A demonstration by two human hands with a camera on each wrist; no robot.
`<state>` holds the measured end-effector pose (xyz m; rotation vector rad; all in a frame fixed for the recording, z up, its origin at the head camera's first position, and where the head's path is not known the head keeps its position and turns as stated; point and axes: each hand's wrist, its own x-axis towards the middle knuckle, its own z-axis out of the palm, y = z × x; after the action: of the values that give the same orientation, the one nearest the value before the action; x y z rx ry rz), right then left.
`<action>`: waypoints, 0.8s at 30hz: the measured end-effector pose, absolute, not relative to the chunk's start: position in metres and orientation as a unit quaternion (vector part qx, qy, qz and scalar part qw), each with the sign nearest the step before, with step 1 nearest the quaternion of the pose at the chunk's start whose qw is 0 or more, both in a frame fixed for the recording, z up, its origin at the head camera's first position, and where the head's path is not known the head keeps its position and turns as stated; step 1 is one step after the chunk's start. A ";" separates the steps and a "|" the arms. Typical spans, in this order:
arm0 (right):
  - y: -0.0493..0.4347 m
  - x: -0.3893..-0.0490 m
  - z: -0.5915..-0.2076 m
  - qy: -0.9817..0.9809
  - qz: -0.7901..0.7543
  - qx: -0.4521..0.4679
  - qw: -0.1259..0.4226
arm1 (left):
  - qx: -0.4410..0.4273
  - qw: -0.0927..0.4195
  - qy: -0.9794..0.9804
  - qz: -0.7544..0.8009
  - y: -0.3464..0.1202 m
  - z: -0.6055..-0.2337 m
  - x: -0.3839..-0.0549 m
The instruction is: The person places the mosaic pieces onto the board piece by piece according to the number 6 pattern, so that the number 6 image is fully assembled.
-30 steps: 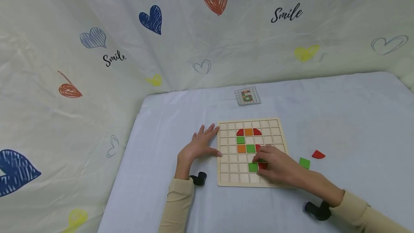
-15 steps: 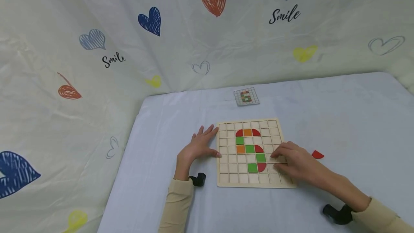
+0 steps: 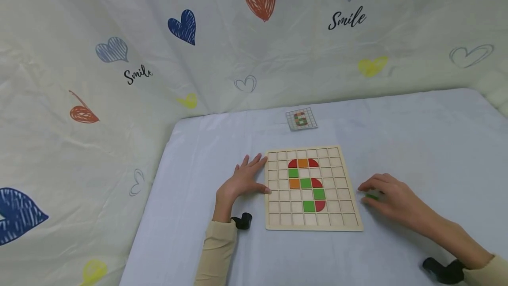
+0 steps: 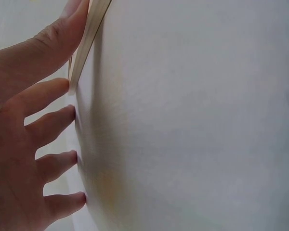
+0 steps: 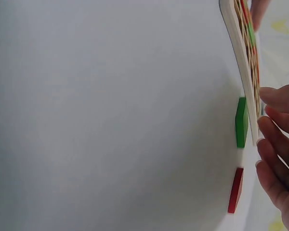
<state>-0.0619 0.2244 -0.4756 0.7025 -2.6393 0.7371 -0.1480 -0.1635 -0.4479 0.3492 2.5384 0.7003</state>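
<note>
A wooden grid board [image 3: 282, 220] lies on the table with square and quarter-round tiles in red, orange and green set in its cells. My left hand [image 3: 244, 181] rests against the board's left edge, fingers spread; in the left wrist view its thumb [image 4: 53, 43] touches the board's side. My right hand [image 3: 393, 195] hovers right of the board, thumb and fingertips apart on either side of a loose green square tile [image 3: 372, 196], holding nothing. A loose red tile [image 5: 235, 190] lies beside the green tile in the right wrist view; the right hand hides it in the head view.
A small pattern card [image 3: 301, 119] lies behind the board, showing a coloured figure on a grid. White cloth [image 3: 428, 144] covers the table. Behind it hangs a backdrop with printed hearts. A black wrist mount [image 3: 443, 271] is on the right wrist, another [image 3: 243, 221] on the left.
My right hand has left the board, uncovering a green square and red quarter-round tiles there, and moved right to the loose green tile. My left hand has stayed at the board's edge.
</note>
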 end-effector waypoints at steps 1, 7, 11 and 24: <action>0.228 -0.062 -0.476 -0.920 0.260 0.245 0.160 | 0.127 0.240 0.928 0.256 -0.164 -0.448 -0.148; 0.247 -0.060 -0.476 -0.926 0.254 0.225 0.167 | 0.128 0.240 0.928 0.254 -0.164 -0.449 -0.148; 0.258 -0.060 -0.476 -0.936 0.239 0.200 0.162 | 0.129 0.239 0.929 0.253 -0.165 -0.449 -0.149; 0.267 -0.059 -0.481 -0.960 0.231 0.119 0.101 | 0.128 0.240 0.929 0.252 -0.165 -0.447 -0.147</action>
<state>-0.0588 0.2666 -0.4810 0.3514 -2.8367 0.6830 -0.1475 -0.1647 -0.4473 0.3499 2.5422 0.6886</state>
